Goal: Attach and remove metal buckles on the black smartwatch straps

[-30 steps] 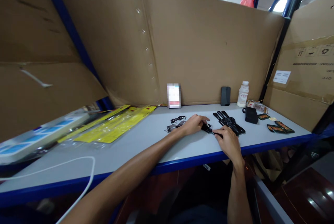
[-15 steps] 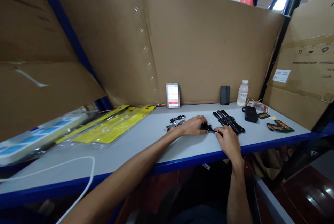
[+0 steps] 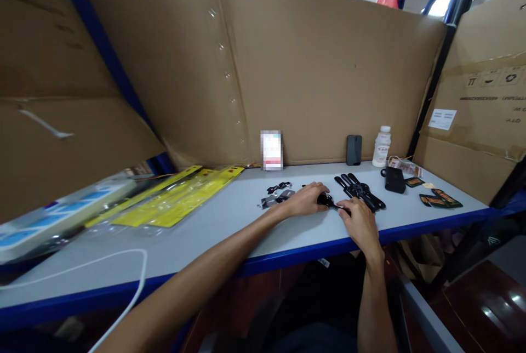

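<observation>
A black two-handled tool, which looks like a spokeshave [image 3: 327, 200], lies low over the table between my hands. My left hand [image 3: 308, 198] is closed over its left part, fingers curled round it. The right-hand end is pinched by my right hand [image 3: 360, 218]; its fingertips hide part of that end. Just beyond my right hand, several similar black spokeshaves [image 3: 361, 191] lie in a crossed pile. Left of my left hand are small black parts [image 3: 279, 187] and silver plates with black pieces [image 3: 269, 201], partly hidden by the hand.
Yellow-backed clear packages [image 3: 181, 205] and a white power strip [image 3: 69, 216] lie at left, with a white cable [image 3: 142, 265] nearer. A lit screen [image 3: 272, 150], dark phone [image 3: 354, 150], bottle [image 3: 382, 147], black case [image 3: 395, 180] and dark packets [image 3: 441, 198] line the back and right. Cardboard [image 3: 296, 68] walls the table.
My left hand has shifted very slightly on the black spokeshave, so a bit more of the silver plates shows. The right hand keeps its grip; the view has moved a little.
</observation>
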The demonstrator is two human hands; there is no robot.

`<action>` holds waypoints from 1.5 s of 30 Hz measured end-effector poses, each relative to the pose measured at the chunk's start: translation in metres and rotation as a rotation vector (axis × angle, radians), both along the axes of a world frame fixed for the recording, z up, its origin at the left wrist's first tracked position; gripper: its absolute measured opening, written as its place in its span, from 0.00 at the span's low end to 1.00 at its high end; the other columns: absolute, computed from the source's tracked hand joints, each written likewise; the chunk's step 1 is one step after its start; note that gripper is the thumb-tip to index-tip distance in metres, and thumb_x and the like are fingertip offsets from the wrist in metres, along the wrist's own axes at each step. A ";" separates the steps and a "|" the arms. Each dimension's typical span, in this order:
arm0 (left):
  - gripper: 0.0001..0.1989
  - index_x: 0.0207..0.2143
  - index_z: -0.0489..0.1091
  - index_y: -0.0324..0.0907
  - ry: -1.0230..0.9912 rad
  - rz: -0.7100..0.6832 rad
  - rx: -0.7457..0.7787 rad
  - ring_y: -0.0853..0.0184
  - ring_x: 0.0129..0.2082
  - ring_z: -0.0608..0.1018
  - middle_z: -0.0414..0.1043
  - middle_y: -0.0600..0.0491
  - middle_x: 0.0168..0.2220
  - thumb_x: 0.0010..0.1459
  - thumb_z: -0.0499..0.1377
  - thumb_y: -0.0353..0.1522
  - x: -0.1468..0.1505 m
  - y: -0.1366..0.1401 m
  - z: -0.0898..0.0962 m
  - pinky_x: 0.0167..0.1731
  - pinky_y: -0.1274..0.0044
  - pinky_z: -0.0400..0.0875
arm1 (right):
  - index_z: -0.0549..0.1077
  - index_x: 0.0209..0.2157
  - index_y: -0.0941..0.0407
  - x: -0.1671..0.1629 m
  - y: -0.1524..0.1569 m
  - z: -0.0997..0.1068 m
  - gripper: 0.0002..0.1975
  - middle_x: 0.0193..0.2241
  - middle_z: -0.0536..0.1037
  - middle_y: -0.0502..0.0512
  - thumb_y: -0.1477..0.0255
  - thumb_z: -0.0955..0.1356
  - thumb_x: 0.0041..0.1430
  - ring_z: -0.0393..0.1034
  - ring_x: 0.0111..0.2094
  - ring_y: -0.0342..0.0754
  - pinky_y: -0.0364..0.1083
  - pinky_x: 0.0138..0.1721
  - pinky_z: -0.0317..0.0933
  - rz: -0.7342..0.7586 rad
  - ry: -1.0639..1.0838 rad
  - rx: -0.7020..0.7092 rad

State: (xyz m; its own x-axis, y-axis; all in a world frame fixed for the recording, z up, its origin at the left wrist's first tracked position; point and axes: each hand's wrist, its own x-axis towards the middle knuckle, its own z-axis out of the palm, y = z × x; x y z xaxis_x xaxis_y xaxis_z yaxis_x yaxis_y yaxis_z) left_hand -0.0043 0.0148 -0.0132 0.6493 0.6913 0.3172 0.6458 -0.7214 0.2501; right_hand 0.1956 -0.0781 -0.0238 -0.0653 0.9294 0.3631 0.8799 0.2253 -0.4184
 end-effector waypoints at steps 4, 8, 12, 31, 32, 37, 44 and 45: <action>0.26 0.57 0.72 0.39 0.027 0.001 -0.015 0.53 0.52 0.78 0.76 0.41 0.53 0.56 0.67 0.35 -0.006 0.000 0.002 0.51 0.66 0.73 | 0.81 0.52 0.51 0.001 0.001 -0.002 0.15 0.49 0.80 0.56 0.73 0.65 0.69 0.69 0.55 0.52 0.46 0.53 0.61 0.010 0.007 0.002; 0.25 0.57 0.73 0.39 0.055 -0.014 -0.007 0.54 0.50 0.79 0.76 0.41 0.54 0.57 0.65 0.35 -0.010 -0.001 0.006 0.50 0.67 0.73 | 0.81 0.51 0.51 0.000 0.000 -0.002 0.15 0.49 0.80 0.56 0.73 0.66 0.69 0.70 0.55 0.53 0.46 0.54 0.61 0.010 0.010 0.004; 0.25 0.58 0.72 0.37 0.076 0.008 0.013 0.52 0.52 0.79 0.75 0.39 0.55 0.60 0.64 0.38 -0.007 -0.005 0.008 0.51 0.66 0.73 | 0.81 0.51 0.51 0.000 0.000 0.000 0.15 0.49 0.80 0.56 0.73 0.66 0.69 0.70 0.55 0.53 0.46 0.54 0.60 0.011 0.013 -0.005; 0.09 0.38 0.72 0.41 -0.129 0.062 0.102 0.60 0.41 0.75 0.75 0.50 0.36 0.57 0.58 0.22 0.013 -0.002 -0.003 0.42 0.71 0.70 | 0.81 0.50 0.52 -0.001 -0.001 0.002 0.14 0.48 0.80 0.56 0.73 0.66 0.69 0.70 0.54 0.52 0.45 0.53 0.60 0.012 0.007 -0.007; 0.12 0.38 0.73 0.41 -0.133 0.040 0.096 0.61 0.41 0.75 0.76 0.50 0.37 0.54 0.56 0.20 0.013 -0.001 -0.003 0.43 0.72 0.70 | 0.81 0.50 0.52 -0.001 -0.001 0.002 0.14 0.48 0.80 0.56 0.73 0.66 0.69 0.70 0.54 0.52 0.45 0.53 0.60 0.014 0.007 -0.007; 0.16 0.36 0.77 0.42 -0.168 -0.024 0.037 0.61 0.44 0.77 0.78 0.50 0.39 0.53 0.54 0.18 0.011 0.004 -0.004 0.50 0.70 0.70 | 0.82 0.50 0.52 -0.001 -0.002 0.001 0.14 0.48 0.80 0.56 0.73 0.67 0.69 0.70 0.54 0.53 0.45 0.54 0.60 0.018 0.009 0.005; 0.05 0.38 0.76 0.39 -0.198 0.118 0.031 0.62 0.37 0.76 0.77 0.50 0.34 0.59 0.63 0.30 0.011 0.003 -0.003 0.40 0.72 0.71 | 0.82 0.50 0.52 -0.001 0.000 0.000 0.13 0.48 0.80 0.56 0.73 0.67 0.68 0.70 0.54 0.53 0.46 0.54 0.60 0.014 0.015 0.002; 0.06 0.38 0.76 0.40 -0.196 0.092 0.030 0.62 0.38 0.76 0.77 0.50 0.35 0.57 0.62 0.26 0.012 0.003 -0.003 0.41 0.72 0.71 | 0.82 0.50 0.52 -0.001 0.001 0.000 0.13 0.48 0.80 0.55 0.73 0.67 0.68 0.70 0.54 0.53 0.46 0.54 0.60 0.013 0.015 0.001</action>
